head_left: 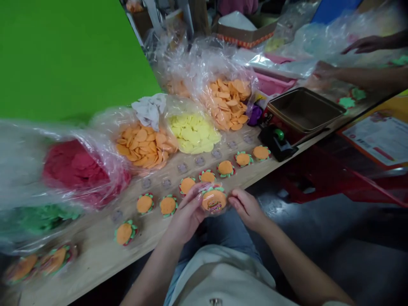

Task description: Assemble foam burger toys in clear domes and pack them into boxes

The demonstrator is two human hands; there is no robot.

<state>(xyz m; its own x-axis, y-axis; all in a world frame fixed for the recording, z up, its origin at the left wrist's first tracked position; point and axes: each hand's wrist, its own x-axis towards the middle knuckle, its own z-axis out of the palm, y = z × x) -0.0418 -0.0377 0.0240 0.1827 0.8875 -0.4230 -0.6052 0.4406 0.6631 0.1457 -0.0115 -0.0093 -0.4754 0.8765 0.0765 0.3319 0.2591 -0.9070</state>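
Observation:
My left hand (190, 211) is closed on a clear plastic package with a toy burger (214, 199) inside, held in front of my lap. The burger has an orange bun top, green frilled edges and a printed burger label on its face. My right hand (247, 208) is at the package's right edge with thumb and fingers pinched together; whether it grips the edge is hard to make out. Just beyond my hands, more toy burgers (168, 205) lie in a row along the table, with small clear plastic pieces (182, 167) behind them.
Plastic bags hold red pieces (78, 170), orange pieces (143, 146), yellow pieces (193, 132) and green pieces (47, 217). A black tape dispenser (278, 142) and an open tin box (306, 109) stand right on the wooden table (105, 272). Another person's arms (363, 76) reach in at right.

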